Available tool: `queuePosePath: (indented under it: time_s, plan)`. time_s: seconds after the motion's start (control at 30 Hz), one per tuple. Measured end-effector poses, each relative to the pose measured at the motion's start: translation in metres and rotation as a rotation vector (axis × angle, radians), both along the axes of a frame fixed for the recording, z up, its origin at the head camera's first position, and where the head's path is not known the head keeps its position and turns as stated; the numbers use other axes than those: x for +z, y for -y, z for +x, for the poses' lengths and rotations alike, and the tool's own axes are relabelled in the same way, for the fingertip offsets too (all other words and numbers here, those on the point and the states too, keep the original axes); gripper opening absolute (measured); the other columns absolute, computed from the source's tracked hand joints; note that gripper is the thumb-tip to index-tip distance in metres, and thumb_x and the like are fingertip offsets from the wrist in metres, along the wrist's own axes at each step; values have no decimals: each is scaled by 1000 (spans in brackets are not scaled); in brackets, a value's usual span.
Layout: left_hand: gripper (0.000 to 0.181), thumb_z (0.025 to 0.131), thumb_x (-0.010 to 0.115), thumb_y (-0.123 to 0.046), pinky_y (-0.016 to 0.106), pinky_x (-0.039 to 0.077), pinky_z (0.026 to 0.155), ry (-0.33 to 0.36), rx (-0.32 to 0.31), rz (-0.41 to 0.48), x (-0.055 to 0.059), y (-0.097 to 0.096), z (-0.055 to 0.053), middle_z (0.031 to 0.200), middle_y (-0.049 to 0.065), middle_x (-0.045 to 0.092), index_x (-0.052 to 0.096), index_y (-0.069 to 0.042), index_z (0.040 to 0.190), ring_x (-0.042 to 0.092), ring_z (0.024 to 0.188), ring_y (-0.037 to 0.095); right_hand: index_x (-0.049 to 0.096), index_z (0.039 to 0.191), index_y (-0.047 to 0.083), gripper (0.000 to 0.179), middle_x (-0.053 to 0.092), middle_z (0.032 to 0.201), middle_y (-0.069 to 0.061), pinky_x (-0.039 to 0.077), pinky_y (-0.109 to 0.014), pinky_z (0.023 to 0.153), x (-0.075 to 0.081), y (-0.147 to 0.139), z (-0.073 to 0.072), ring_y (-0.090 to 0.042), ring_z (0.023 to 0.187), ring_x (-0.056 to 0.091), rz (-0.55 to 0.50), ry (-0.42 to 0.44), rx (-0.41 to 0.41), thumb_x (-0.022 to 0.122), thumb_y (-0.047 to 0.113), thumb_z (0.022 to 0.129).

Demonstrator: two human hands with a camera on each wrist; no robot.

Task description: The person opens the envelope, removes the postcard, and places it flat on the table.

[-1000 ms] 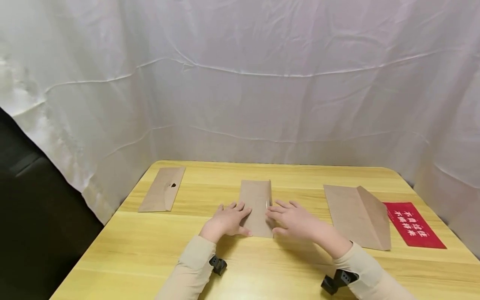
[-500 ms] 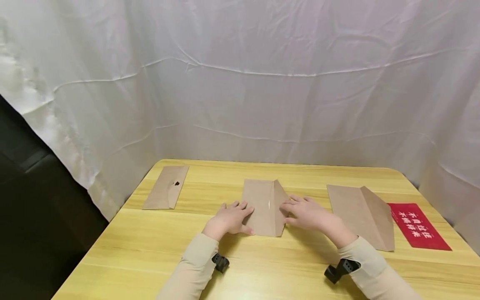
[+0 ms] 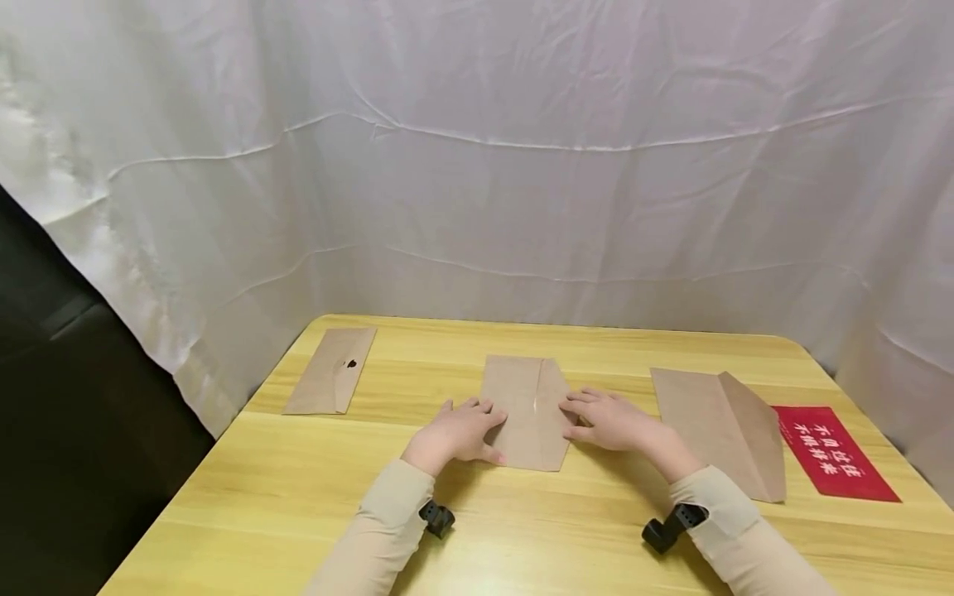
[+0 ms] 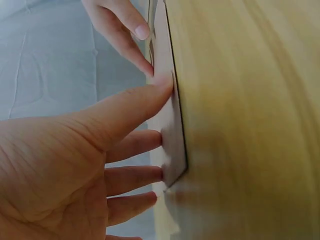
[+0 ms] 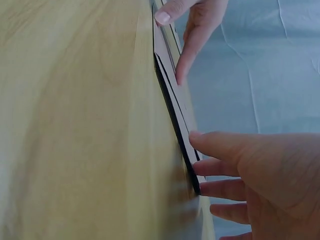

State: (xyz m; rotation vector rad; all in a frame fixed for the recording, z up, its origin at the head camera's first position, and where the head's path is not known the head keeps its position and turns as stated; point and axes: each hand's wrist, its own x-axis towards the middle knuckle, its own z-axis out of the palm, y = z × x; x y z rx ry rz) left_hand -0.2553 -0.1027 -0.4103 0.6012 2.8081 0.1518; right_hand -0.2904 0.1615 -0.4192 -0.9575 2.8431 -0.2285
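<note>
Pale fabric curtain (image 3: 477, 207) stands behind a wood-grain table (image 3: 358, 497). One brown kraft envelope (image 3: 519, 426) lies at mid-table between both hands, its pointed flap (image 3: 552, 414) extended to the right. Left hand (image 3: 458, 432): fingers extended, thumb and fingertips resting on the envelope's left side; grip released. Right hand (image 3: 614, 423): fingers relaxed, fingertips touching the flap's outer edge; grip likewise released. Far left: closed envelope (image 3: 322, 377) with a dark mark. Right: unfolded envelope (image 3: 696, 422), adjoining red paper (image 3: 838, 455) with white characters.
</note>
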Motion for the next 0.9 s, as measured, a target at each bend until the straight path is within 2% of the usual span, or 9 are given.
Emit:
queuePosePath:
  time_s: [0.3,0.5,0.6,0.73,0.83,0.9]
  plan:
    - [62,85,71,-47,61,30,113,-103,-91,-74,2,-16,-6,148,1,50,53,-27,141,46,137,23,53,138,1,58,48,144,-24,32,-64,109,-4,3,-2,-44,137,41,-1,-10,2,62,38,94]
    - [56,86,70,-44,58,37,111,-167,-235,-68,-1,-25,0,144,-4,54,55,-29,138,51,134,20,52,139,1,59,45,146,-25,31,-64,110,-6,3,-2,-44,138,39,-12,13,-16,62,37,94]
    - [50,88,68,-41,56,39,110,-170,-309,-62,-1,-27,4,145,-7,53,56,-31,136,48,136,19,51,139,0,59,45,146,-25,32,-64,110,-6,3,-2,-44,138,39,-12,15,-14,62,38,94]
    - [47,92,65,-37,56,36,112,-120,-377,-48,1,-30,6,149,-11,47,55,-34,138,39,143,18,52,138,0,59,46,145,-25,33,-64,109,-7,3,-1,-43,137,41,-11,3,-15,62,37,94]
    - [47,93,64,-35,57,33,114,-77,-399,-35,2,-32,5,152,-12,43,53,-35,140,33,147,18,53,137,-1,58,47,144,-25,35,-64,107,-6,3,-1,-43,136,43,-12,-11,-13,62,37,94]
    - [48,93,64,-35,57,33,114,-74,-407,-32,2,-33,3,151,-12,44,53,-35,140,33,146,18,53,137,-1,58,48,144,-26,36,-64,107,-5,3,0,-43,135,43,-11,-19,-8,62,37,94]
